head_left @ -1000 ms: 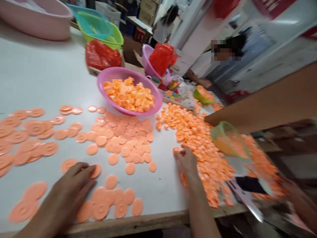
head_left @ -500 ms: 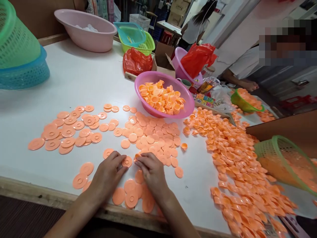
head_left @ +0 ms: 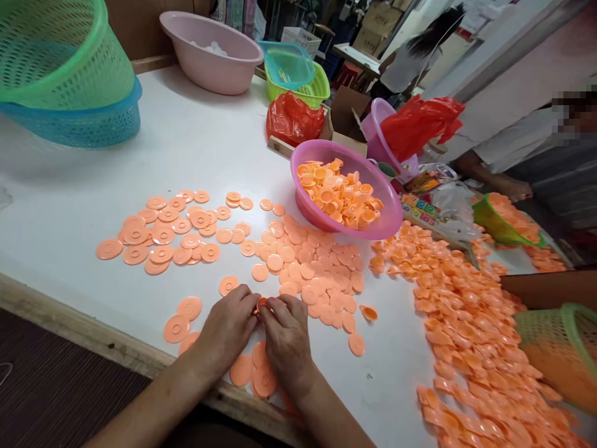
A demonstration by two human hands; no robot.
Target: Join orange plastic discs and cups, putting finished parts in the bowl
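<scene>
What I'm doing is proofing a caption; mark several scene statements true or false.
Left hand and right hand meet at a small round orange plastic piece. True.
The bright-pink round plastic basin holds blue pieces. False: it holds orange cup-shaped plastic pieces.
The tall green perforated plastic basket sits in a blue perforated plastic basket. True.
The flat round orange plastic discs lie right of the loose orange plastic heap. False: they lie left.

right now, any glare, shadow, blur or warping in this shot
Head view: small glints dot the orange cups, which look stretched and softer toward the lower right; head view: soft shadow on the white tabletop below the blue basket; head view: the orange saucers look fairly crisp.
</scene>
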